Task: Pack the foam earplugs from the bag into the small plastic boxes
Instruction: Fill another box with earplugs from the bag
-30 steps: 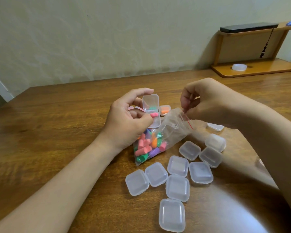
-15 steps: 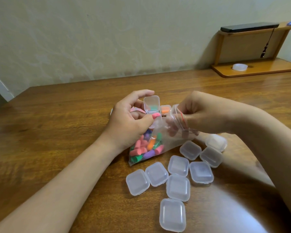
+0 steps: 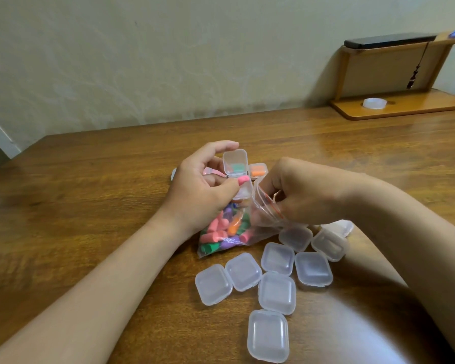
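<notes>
A clear zip bag (image 3: 229, 232) of coloured foam earplugs lies mid-table. My left hand (image 3: 200, 195) holds a small open plastic box (image 3: 235, 164), its lid raised, with a pink earplug (image 3: 243, 180) under the thumb at the box's edge. My right hand (image 3: 297, 195) has its fingers pushed into the bag's red-striped mouth (image 3: 268, 203). Behind the open box sit a closed box with orange earplugs (image 3: 258, 170) and one with pink (image 3: 210, 171). Several closed boxes with nothing visible inside (image 3: 276, 292) lie in front of the bag.
The wooden table (image 3: 90, 206) runs to a wall at the back. A wooden shelf stand (image 3: 394, 109) at the back right carries a tape roll (image 3: 374, 103) and a dark flat device (image 3: 386, 40) on top.
My right hand dropped from above the bag's mouth and pushed its fingers inside. The bag shifted slightly left. My left hand kept the open box and pink earplug.
</notes>
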`<act>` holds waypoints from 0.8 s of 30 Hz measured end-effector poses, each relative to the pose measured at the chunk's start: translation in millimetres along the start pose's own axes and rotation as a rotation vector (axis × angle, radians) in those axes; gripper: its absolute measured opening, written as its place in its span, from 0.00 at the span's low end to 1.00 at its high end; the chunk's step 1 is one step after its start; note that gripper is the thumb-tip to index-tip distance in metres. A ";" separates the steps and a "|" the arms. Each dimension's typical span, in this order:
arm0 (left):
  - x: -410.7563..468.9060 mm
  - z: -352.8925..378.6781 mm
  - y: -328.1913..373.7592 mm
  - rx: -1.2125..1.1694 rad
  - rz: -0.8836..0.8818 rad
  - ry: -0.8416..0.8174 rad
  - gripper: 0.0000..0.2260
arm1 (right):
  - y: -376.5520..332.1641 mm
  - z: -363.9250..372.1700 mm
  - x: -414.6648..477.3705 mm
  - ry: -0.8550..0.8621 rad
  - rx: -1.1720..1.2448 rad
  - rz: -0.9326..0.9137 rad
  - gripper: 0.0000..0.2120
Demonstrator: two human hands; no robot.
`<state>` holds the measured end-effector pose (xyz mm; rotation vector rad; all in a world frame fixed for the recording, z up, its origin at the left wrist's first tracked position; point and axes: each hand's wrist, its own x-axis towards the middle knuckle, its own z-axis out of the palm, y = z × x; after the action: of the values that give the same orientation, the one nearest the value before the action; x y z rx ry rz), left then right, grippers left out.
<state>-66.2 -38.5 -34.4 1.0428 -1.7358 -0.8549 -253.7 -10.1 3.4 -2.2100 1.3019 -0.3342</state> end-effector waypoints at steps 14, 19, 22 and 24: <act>0.7 -0.8 0.6 0.001 0.017 0.049 0.21 | -7.5 1.8 -0.4 -0.003 0.126 -0.033 0.18; 0.6 -1.4 2.3 0.029 0.018 0.040 0.22 | -11.0 4.7 -0.9 0.019 0.032 -0.020 0.09; 0.6 -0.3 2.4 0.039 0.021 0.049 0.22 | -12.9 6.0 0.9 0.022 -0.101 0.027 0.11; 0.3 0.3 2.1 0.030 0.015 0.051 0.22 | -14.1 5.7 1.8 0.012 -0.157 0.040 0.10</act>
<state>-67.1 -38.0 -32.6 1.0617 -1.7166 -0.7886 -239.9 -4.4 6.6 -2.3097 1.4201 -0.2372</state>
